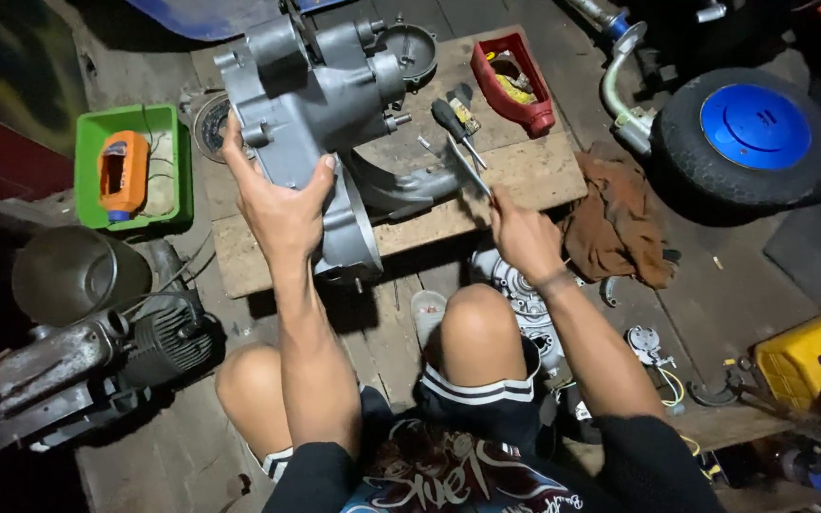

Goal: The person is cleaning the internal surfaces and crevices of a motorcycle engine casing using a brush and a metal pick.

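My left hand [277, 204] grips the near edge of a large grey metal engine case [311, 95], which stands tilted on a wooden board [515, 176]. In my right hand [522, 233] is a thin flat metal tool [467, 166] with its blade pointing up toward the case. A black-handled screwdriver [455, 125] lies on the board just beyond the blade. My bare knees are below the board.
A red tray [525, 114] with small parts sits at the board's far right. A green bin [168, 123] holding an orange device is at left. A brown rag [620, 223], a blue-hubbed wheel [753, 128], a yellow container [800, 356] and another engine [97, 366] surround me.
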